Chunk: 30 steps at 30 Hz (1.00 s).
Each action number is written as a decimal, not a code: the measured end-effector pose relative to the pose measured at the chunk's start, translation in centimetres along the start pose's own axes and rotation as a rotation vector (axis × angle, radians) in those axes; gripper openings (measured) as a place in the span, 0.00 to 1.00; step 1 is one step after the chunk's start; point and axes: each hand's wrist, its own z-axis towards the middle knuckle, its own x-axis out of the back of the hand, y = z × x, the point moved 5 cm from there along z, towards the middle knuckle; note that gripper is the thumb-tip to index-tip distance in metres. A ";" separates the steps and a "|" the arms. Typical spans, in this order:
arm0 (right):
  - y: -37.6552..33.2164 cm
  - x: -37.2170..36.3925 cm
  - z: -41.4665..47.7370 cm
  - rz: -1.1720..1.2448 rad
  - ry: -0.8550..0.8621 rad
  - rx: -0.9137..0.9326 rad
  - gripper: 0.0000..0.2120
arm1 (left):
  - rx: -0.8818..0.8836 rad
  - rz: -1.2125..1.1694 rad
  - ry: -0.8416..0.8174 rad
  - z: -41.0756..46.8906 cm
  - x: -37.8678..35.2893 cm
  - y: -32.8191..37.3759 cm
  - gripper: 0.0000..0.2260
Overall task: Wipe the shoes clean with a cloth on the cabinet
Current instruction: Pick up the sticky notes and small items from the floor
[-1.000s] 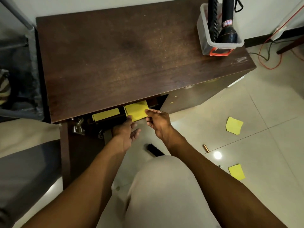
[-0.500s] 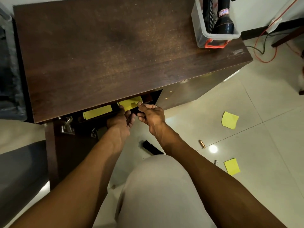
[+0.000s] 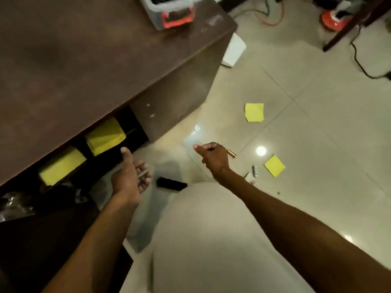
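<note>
Glossy pale tiles (image 3: 317, 134); left hand (image 3: 129, 178) loose, empty; right hand (image 3: 213, 158) curled, empty; dark wooden cabinet (image 3: 84, 70).

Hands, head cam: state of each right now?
Left hand: open, fingers relaxed, holding nothing.
Right hand: closed, fingers curled, nothing visible in its grip.
</note>
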 end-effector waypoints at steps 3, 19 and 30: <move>2.8 7.7 3.5 -0.134 0.219 0.023 0.12 | 0.043 0.101 -0.087 0.3 -3.8 -3.0 0.32; 16.0 25.6 12.2 -0.600 0.512 -0.182 0.39 | -0.076 0.426 -0.282 3.0 -11.2 -6.2 0.16; 14.2 23.0 13.8 -0.375 0.413 -0.048 0.30 | -0.047 0.485 -0.351 5.2 -13.2 -8.6 0.08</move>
